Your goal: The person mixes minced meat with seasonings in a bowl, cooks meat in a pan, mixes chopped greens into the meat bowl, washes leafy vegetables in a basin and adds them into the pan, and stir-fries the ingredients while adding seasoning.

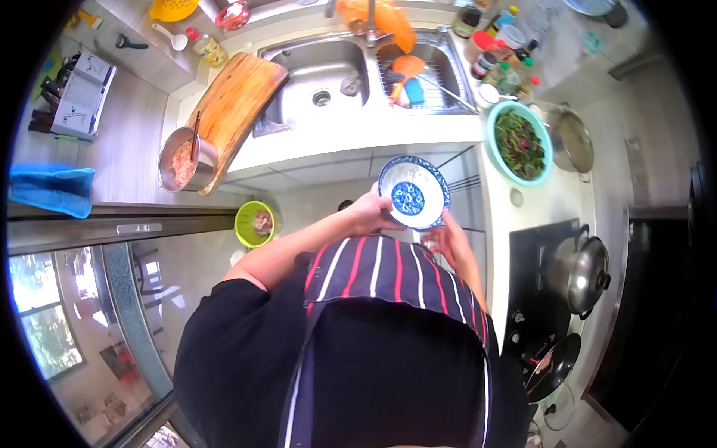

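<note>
A bowl [432, 188] with a blue pattern on white hangs over the floor in front of my apron, its inside turned up towards me. At its left rim, my left hand [369, 212] grips it, with the fingers partly hidden beneath. My right hand [447, 240] is at the lower right of the bowl, a finger against the rim and the others bent below it. Nothing but the painted pattern shows inside the bowl.
Ahead is a double sink [314, 71] with an orange strainer spoon [408, 67]. A wooden board [235, 97] and a pot of minced meat [203, 166] stand left. Right are a basin of leafy greens [545, 153], a lidded pot [586, 276] and a wok [564, 358]. A green bin [243, 226] stands on the floor.
</note>
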`<state>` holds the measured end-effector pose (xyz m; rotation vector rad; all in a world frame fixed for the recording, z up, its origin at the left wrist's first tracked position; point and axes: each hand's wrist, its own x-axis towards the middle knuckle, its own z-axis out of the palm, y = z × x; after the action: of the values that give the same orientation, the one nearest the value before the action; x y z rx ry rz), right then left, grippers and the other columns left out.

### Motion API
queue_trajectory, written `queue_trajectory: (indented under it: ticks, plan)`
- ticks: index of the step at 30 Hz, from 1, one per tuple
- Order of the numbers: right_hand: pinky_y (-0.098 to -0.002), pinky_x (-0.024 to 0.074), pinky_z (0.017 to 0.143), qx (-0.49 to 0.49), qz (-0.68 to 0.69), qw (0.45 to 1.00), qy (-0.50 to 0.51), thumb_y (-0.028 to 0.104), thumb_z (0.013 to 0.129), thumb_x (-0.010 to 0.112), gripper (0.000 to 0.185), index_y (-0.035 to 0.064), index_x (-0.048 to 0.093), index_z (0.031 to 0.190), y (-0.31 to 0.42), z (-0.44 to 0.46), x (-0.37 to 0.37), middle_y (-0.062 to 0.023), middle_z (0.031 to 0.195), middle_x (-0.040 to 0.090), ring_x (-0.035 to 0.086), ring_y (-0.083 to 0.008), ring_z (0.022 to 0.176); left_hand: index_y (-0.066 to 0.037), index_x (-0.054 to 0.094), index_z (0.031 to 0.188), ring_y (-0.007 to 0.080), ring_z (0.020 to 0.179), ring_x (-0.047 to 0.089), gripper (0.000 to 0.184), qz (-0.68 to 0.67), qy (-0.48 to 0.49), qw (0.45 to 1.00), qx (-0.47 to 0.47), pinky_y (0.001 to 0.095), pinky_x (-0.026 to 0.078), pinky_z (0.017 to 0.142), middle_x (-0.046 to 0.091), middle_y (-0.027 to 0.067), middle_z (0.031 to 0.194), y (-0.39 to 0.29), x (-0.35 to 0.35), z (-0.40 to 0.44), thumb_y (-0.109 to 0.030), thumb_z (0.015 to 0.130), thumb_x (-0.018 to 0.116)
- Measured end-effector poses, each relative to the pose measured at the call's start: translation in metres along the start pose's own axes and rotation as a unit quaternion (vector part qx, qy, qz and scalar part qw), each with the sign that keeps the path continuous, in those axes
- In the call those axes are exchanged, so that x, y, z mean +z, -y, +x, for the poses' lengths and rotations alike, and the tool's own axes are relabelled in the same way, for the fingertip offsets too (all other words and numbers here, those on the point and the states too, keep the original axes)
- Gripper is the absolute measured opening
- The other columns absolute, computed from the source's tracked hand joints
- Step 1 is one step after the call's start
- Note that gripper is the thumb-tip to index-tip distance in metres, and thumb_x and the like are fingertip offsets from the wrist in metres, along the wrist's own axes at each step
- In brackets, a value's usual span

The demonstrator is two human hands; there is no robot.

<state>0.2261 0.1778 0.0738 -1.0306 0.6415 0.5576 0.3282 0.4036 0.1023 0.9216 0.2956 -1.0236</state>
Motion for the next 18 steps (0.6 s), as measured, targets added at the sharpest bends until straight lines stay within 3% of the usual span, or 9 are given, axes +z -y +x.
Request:
queue_trajectory:
  ticks: [2, 4, 6, 10, 14, 15, 17, 18]
  plan:
    - [-0.0259, 0.0461, 0.045, -0.018, -0.115, 0.993, -0.028, 0.027, 0.088, 0.057, 0.041, 0.0094, 0.041, 0.122, 0.022, 0.047, 0.047, -0.0122, 0.098, 0.061, 0.063, -0.021, 0.068, -0.01, 0.013, 0.139, 0.0362, 0.111, 0.054, 0.069, 0.029, -0.038, 0.999, 0.003, 0.0531, 0.053, 0.087, 0.036, 0.0195, 0.129, -0.025, -0.034, 0.01, 0.008, 0.078, 0.04]
    - [-0.0253, 0.0481, 0.043, -0.02, -0.095, 0.994, -0.058, 0.012, 0.087, 0.053, 0.033, 0.0074, 0.043, 0.118, 0.017, 0.104, 0.058, -0.0089, 0.087, 0.062, 0.063, -0.0176, 0.065, -0.013, 0.009, 0.14, 0.0358, 0.111, 0.053, 0.073, 0.012, -0.035, 0.999, 0.013, 0.0519, 0.053, 0.085, 0.036, 0.0187, 0.129, -0.035, -0.072, 0.03, 0.008, 0.078, 0.041]
    - [-0.0262, 0.05, 0.043, -0.045, -0.099, 0.992, -0.06, 0.009, 0.085, 0.051, 0.033, 0.0074, 0.042, 0.117, 0.019, 0.154, 0.069, -0.0088, 0.087, 0.062, 0.063, -0.0177, 0.065, -0.015, 0.007, 0.141, 0.0356, 0.112, 0.053, 0.075, 0.01, -0.053, 0.998, 0.013, 0.0516, 0.053, 0.085, 0.036, 0.0184, 0.13, -0.056, -0.096, 0.035, 0.008, 0.079, 0.041]
    - [-0.0272, 0.0525, 0.043, -0.086, -0.132, 0.982, -0.107, 0.005, 0.083, 0.049, 0.033, 0.0071, 0.042, 0.115, 0.044, 0.207, 0.092, -0.0095, 0.089, 0.061, 0.062, -0.0181, 0.061, -0.02, 0.002, 0.147, 0.0334, 0.109, 0.054, 0.078, -0.043, -0.025, 0.999, -0.007, 0.0515, 0.05, 0.088, 0.037, 0.0188, 0.133, -0.07, -0.159, 0.055, -0.007, 0.089, 0.052]
    - [-0.0301, 0.0554, 0.055, -0.12, -0.128, 0.971, -0.161, 0.009, 0.083, 0.051, 0.037, 0.0073, 0.039, 0.118, 0.075, 0.257, 0.059, -0.0097, 0.095, 0.06, 0.063, -0.0191, 0.072, -0.006, 0.024, 0.143, 0.0301, 0.101, 0.059, 0.059, -0.065, -0.075, 0.995, 0.023, 0.0447, 0.051, 0.087, 0.049, 0.0179, 0.124, -0.081, -0.212, 0.035, -0.02, 0.093, 0.052]
    - [-0.0318, 0.0557, 0.057, -0.125, -0.159, 0.966, -0.16, 0.009, 0.082, 0.052, 0.041, 0.0073, 0.038, 0.12, 0.078, 0.275, 0.03, -0.0107, 0.099, 0.059, 0.063, -0.0218, 0.076, -0.002, 0.038, 0.136, 0.0294, 0.099, 0.06, 0.048, -0.057, -0.135, 0.988, 0.051, 0.042, 0.052, 0.085, 0.054, 0.0162, 0.117, -0.082, -0.216, 0.02, -0.021, 0.094, 0.05]
    - [-0.0372, 0.0556, 0.061, -0.116, -0.143, 0.959, -0.215, 0.007, 0.081, 0.052, 0.049, 0.0082, 0.037, 0.128, 0.099, 0.284, 0.012, -0.0129, 0.112, 0.057, 0.063, -0.0264, 0.084, -0.002, 0.044, 0.13, 0.0299, 0.098, 0.06, 0.043, -0.162, -0.226, 0.956, 0.097, 0.0412, 0.053, 0.083, 0.057, 0.0159, 0.112, -0.069, -0.246, -0.003, -0.019, 0.091, 0.052]
    - [-0.0336, 0.0554, 0.053, -0.129, -0.115, 0.96, -0.219, 0.006, 0.082, 0.052, 0.046, 0.0104, 0.036, 0.125, 0.106, 0.287, 0.001, -0.0105, 0.102, 0.059, 0.063, -0.0237, 0.069, -0.002, 0.046, 0.128, 0.0304, 0.097, 0.061, 0.042, -0.212, -0.265, 0.932, 0.125, 0.0412, 0.053, 0.082, 0.059, 0.0159, 0.11, -0.062, -0.26, -0.019, -0.018, 0.09, 0.053]
